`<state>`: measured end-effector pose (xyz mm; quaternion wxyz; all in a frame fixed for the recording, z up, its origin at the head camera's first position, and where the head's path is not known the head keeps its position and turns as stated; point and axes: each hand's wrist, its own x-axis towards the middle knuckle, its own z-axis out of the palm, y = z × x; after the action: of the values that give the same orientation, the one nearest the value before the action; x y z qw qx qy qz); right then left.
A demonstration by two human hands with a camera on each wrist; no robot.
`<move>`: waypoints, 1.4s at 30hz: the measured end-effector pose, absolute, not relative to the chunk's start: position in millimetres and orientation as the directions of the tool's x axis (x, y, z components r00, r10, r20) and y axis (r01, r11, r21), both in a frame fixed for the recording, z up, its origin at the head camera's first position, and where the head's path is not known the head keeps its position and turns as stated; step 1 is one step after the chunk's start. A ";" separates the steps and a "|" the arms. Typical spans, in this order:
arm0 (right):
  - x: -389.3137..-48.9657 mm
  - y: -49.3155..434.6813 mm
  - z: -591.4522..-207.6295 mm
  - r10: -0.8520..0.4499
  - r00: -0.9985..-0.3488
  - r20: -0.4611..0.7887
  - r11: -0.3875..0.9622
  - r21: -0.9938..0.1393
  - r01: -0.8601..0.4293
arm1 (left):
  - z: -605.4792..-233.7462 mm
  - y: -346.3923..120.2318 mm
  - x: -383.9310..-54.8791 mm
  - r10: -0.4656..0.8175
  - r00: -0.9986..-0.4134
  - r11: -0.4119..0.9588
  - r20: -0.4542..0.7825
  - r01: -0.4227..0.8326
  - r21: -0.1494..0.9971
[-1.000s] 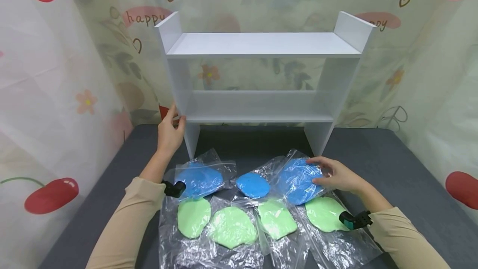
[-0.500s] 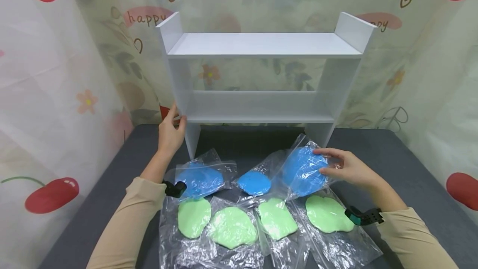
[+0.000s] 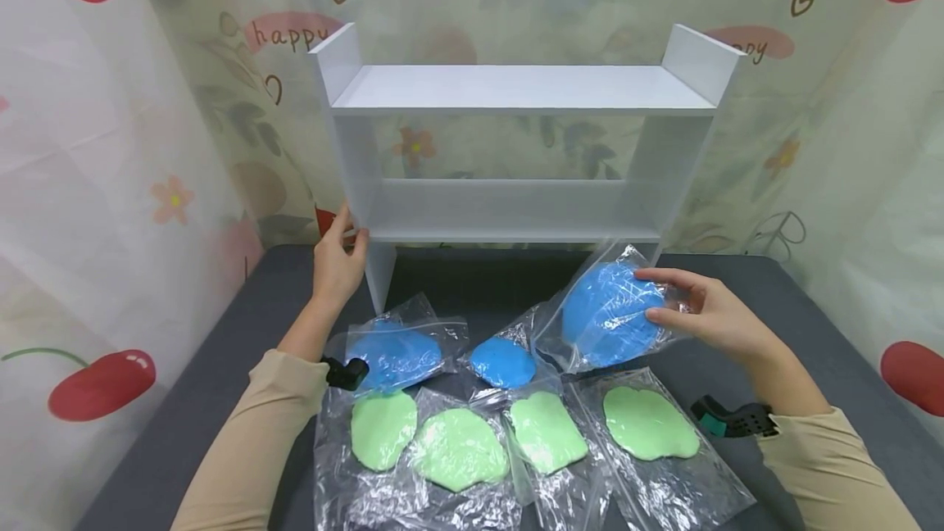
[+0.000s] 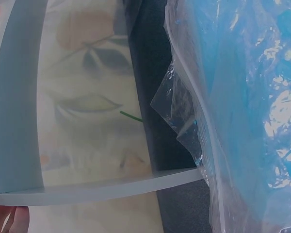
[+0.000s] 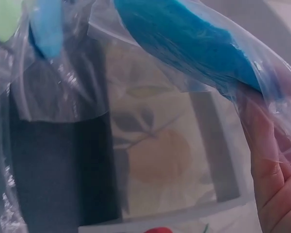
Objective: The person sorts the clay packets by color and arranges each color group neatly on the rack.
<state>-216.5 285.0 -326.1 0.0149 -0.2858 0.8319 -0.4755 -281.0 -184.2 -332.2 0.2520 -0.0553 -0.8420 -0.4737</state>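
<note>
Raised off the table, a clear zip bag with a flat blue piece (image 3: 608, 314) is pinched at its right edge by my right hand (image 3: 719, 314). In the right wrist view the thumb and fingers show through the film of that bag (image 5: 194, 43). It hangs before the right leg of the white shelf (image 3: 516, 220), hiding part of it. My left hand (image 3: 338, 265) touches the outer left side panel of the shelf with its fingertips. Two more bagged blue pieces, one left (image 3: 394, 355) and a smaller one (image 3: 503, 362), lie on the table.
Several bagged light green pieces (image 3: 460, 449) lie in a row on the dark table (image 3: 745, 318) at the front. The shelf has an upper board (image 3: 509, 87) and a lower board. A printed curtain (image 3: 147, 211) encloses the back and sides.
My right hand has lifted the bagged blue piece off the green bags, moving it up and to the right towards the shelf's right leg. The left hand has stayed at the side panel.
</note>
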 end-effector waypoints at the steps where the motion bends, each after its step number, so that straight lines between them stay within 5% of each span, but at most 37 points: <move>1: -215.9 284.1 -323.8 -0.486 -0.836 0.254 0.381 -0.799 -0.464 | -332.4 -184.2 -281.0 -0.144 -0.867 0.545 0.477 0.332 0.770; 28: -212.2 219.6 -245.6 -0.399 -0.747 0.531 0.054 -0.800 -0.598 | -332.7 -184.5 -280.5 -0.137 -0.871 0.547 0.473 0.331 0.769; 42: -217.8 170.7 -204.6 -0.263 -0.773 0.577 0.016 -0.799 -0.602 | -332.7 -185.4 -281.4 -0.139 -0.869 0.539 0.475 0.336 0.772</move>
<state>-217.8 170.7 -204.6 -0.1345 -0.3086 0.7000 -0.6298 -281.4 -185.4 -332.7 0.2491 -0.0587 -0.8411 -0.4765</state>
